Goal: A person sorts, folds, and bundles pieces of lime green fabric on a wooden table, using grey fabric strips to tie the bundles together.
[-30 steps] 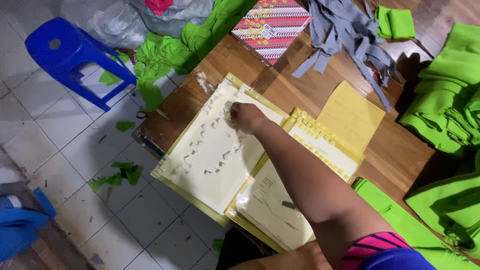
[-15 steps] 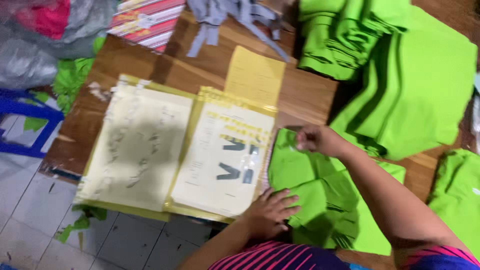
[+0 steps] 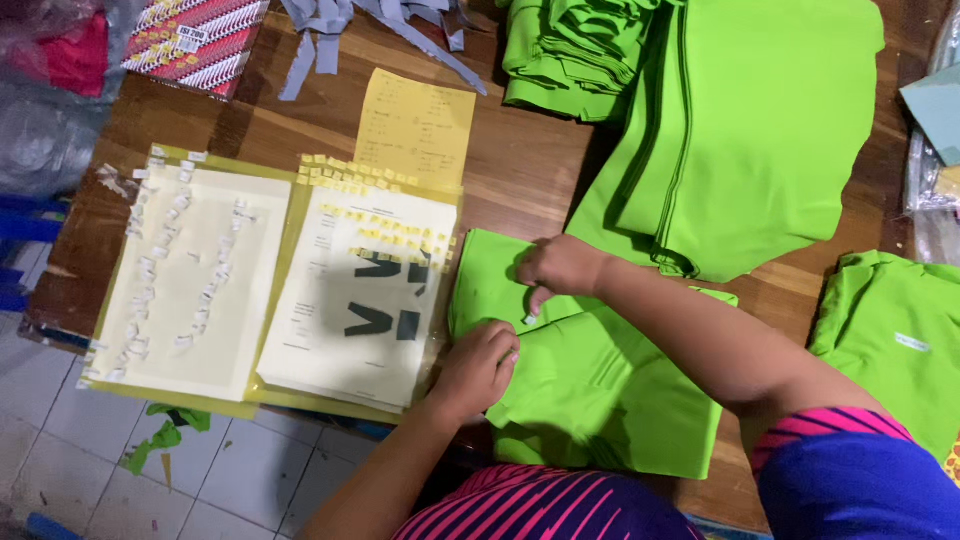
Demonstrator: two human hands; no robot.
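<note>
A folded bright green fabric piece [image 3: 600, 390] lies on the wooden table [image 3: 520, 170] in front of me. My right hand [image 3: 560, 268] rests on its upper left part and pinches a small white label [image 3: 528, 318] against the cloth. With fingers curled, my left hand [image 3: 478, 368] presses down on the fabric's left edge, next to a paper sheet in a yellow sleeve [image 3: 360, 300]. That sheet carries rows of small yellow labels and a few dark marks.
A second sheet [image 3: 195, 285] with several small white labels lies at the far left. A yellow paper [image 3: 415, 125] sits behind it. Stacks of green garments [image 3: 730, 130] fill the back right, and another green garment [image 3: 890, 340] lies at the right. Grey strips [image 3: 330, 30] and a patterned packet [image 3: 195, 40] lie at the back.
The view has swung right from the label sheets to the green fabric. My right hand has left the white-label sheet and come onto the fabric; my left hand now rests there too.
</note>
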